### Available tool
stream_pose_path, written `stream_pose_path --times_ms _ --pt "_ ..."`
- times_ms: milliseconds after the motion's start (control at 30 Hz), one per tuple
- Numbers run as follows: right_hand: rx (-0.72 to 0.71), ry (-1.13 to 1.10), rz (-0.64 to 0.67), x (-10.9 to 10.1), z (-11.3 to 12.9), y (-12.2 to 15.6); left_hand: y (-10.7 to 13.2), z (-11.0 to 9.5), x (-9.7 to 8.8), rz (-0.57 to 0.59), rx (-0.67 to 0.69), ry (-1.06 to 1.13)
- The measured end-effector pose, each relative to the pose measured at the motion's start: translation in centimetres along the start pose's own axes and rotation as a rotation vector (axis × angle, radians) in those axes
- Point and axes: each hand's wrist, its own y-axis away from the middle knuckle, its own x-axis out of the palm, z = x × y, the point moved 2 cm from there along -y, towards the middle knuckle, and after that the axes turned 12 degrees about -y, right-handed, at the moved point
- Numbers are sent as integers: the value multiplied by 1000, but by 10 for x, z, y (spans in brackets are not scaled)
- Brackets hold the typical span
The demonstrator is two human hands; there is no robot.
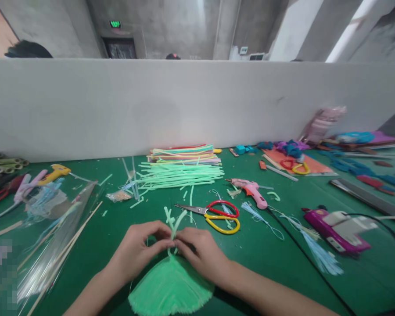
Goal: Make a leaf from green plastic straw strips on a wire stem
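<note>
Both my hands meet at the narrow top of a green fan-shaped bundle of pipe cleaners (173, 287), whose wide fuzzy end spreads toward me. My left hand (148, 241) pinches the twisted stems from the left, thumb and forefinger closed. From the other side my right hand (200, 250) grips the same stems, its fingertips almost touching the left ones. A few loose green ends (171, 219) stick up above the fingers. Just beyond lie scissors (213, 214) with one red and one yellow handle loop, blades pointing left.
Behind the scissors lies a pile of green pipe cleaners (181, 175). A pink glue gun (252, 189), light-blue tassels (319, 252) and a purple power strip (335, 230) are on the right. Thin sticks (66, 250) and a yellow glue gun (54, 174) lie left. A white partition (184, 105) borders the table.
</note>
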Motion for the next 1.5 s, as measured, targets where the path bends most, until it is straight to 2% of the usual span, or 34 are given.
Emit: stream_pose_path --times_ms 100,167,233,333,400,433,500,600,667,700,767,833,933,1100,1267,1367,1500 --pt "-13 -2 15 2 -2 1 5 -12 5 -262 393 -387" --pt "-27 -25 24 2 -1 1 8 -16 8 -409 520 -575" --pt "-45 -53 35 0 2 1 10 -15 10 -457 464 -597" --pt "-56 -71 58 -1 5 0 14 -9 10 -392 329 -483" --pt "-63 -75 78 -2 7 1 18 -6 8 -385 326 -422" --pt "-64 -73 81 -3 7 1 20 -6 4 -411 346 -405" --pt "-54 -61 80 -3 7 1 23 -4 -7 -542 346 -399" --pt "-32 -48 68 -3 6 2 22 12 -26 -682 157 -446" --pt "-25 -46 68 -2 5 3 18 33 -33 -597 -17 -527" --pt "-25 -42 69 -2 4 3 16 44 -34 -493 -60 -564" --pt "-25 -32 73 -2 3 4 13 65 -32 -310 -90 -638" --pt "-18 -25 78 -1 2 4 14 78 -27 -209 -129 -648" --pt "-5 -14 91 -2 1 5 16 76 -21 -76 -69 -525" --pt "-2 -3 93 -2 -2 5 17 52 -17 153 -34 -271" --pt "-36 45 81 1 -4 4 12 32 -7 216 40 -167" --pt "-50 62 83 2 -4 4 8 20 0 161 103 -134" --pt "-44 46 71 2 -5 5 7 15 4 74 17 -232"
